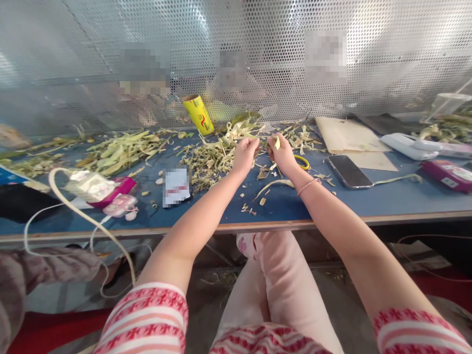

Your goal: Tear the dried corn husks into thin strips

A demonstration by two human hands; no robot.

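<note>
Over the blue table (206,211), my left hand (246,152) has its fingers pinched together in front of a pile of dried plant pieces (210,160); anything between its fingertips is too small to name. Close by on the right, my right hand (282,152) is closed, with a pale yellow-green plant piece (277,143) showing at its fingers. Yellow scissor handles (303,161) show beside that hand's wrist. A curved pale strip (275,183) and small scraps lie on the table below the hands.
A yellow tube (199,114) leans by the perforated metal wall (265,59). At left are more plant strips (121,150), a magenta object (112,191), a cable (92,216) and a phone-like device (177,186). At right are a black phone (349,171), cardboard (344,133) and a magenta box (448,174).
</note>
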